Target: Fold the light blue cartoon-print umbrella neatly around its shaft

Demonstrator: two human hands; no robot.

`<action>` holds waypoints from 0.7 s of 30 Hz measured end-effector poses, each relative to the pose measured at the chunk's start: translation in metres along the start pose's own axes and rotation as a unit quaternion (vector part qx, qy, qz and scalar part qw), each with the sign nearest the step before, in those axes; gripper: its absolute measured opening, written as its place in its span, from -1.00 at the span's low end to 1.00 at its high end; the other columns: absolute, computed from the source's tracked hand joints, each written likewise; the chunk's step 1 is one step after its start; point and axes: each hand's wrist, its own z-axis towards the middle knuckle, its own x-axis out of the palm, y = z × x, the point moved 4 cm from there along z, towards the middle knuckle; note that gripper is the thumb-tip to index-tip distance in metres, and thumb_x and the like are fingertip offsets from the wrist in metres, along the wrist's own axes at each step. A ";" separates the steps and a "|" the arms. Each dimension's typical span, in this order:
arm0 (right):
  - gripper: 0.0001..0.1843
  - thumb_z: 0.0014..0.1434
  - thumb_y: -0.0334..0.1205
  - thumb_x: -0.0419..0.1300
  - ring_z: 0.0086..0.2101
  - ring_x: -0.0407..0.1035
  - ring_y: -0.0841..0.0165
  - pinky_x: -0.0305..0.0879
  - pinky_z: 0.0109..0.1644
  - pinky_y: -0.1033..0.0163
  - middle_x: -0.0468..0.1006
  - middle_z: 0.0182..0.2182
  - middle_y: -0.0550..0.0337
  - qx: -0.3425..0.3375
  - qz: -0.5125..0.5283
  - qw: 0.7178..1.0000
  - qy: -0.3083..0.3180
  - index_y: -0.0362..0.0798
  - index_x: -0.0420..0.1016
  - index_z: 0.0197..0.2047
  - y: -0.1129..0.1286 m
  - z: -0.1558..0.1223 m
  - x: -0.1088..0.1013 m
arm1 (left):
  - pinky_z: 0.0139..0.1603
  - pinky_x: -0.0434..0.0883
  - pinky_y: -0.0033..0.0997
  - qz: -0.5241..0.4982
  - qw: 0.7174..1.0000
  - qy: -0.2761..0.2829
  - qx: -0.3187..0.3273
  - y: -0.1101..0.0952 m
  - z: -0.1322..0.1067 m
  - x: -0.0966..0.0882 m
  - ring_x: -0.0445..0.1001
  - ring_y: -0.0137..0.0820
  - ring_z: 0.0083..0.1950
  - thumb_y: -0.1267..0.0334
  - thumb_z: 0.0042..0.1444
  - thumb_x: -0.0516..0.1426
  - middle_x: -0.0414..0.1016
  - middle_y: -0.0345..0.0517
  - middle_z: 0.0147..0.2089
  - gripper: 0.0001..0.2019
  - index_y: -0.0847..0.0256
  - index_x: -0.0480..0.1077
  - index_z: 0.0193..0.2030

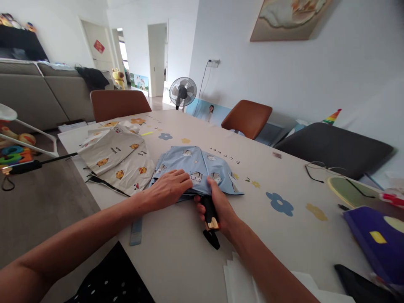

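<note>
A light blue folding umbrella (202,168) with cartoon prints lies collapsed in the middle of the table (284,235). My right hand (217,206) is closed around its black handle with a gold ring. My left hand (170,187) lies on the blue canopy fabric, fingers curled and pressing the folds together. The umbrella's blue strap (136,231) trails toward the table's near edge. A second umbrella (120,158), cream with orange cartoon prints, lies open-folded to the left, its black handle (25,167) sticking out past the table edge.
Two brown chairs (118,103) stand at the far side. Glasses (325,170), a green disc, a purple folder (378,240) and a black cushion (334,147) sit at the right. White paper (243,277) lies near me. A sofa and fan stand behind.
</note>
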 end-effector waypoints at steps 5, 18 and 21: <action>-0.61 0.10 0.06 0.06 -0.78 0.15 0.51 0.22 -0.81 0.33 0.30 -0.70 0.29 -0.070 -0.008 0.997 -0.019 -0.13 0.27 -0.51 0.004 -0.001 0.002 | -0.31 0.17 -0.45 -0.027 1.000 0.002 -0.016 0.003 0.000 0.004 0.22 -0.43 -0.31 0.37 0.22 -0.14 0.31 -0.14 -0.35 -0.79 0.24 0.27 -0.34; -0.75 0.05 -0.12 0.17 -0.61 0.42 0.37 0.47 -0.53 0.20 0.41 -0.64 0.24 0.006 0.040 0.999 -0.018 -0.18 0.38 -0.38 0.003 -0.005 0.001 | -0.39 0.16 -0.47 -0.105 0.994 0.005 -0.003 0.004 0.000 0.007 0.23 -0.46 -0.39 0.38 0.17 -0.06 0.29 -0.18 -0.43 -0.84 0.22 0.25 -0.42; -0.77 0.05 -0.16 0.16 -0.48 0.48 0.31 0.48 -0.49 0.21 0.49 -0.53 0.14 -0.007 0.040 0.999 -0.020 -0.19 0.40 -0.33 0.003 -0.006 0.005 | -0.33 0.19 -0.45 -0.107 0.994 0.002 0.010 0.005 0.002 0.013 0.26 -0.44 -0.37 0.38 0.14 -0.02 0.30 -0.18 -0.41 -0.87 0.22 0.25 -0.42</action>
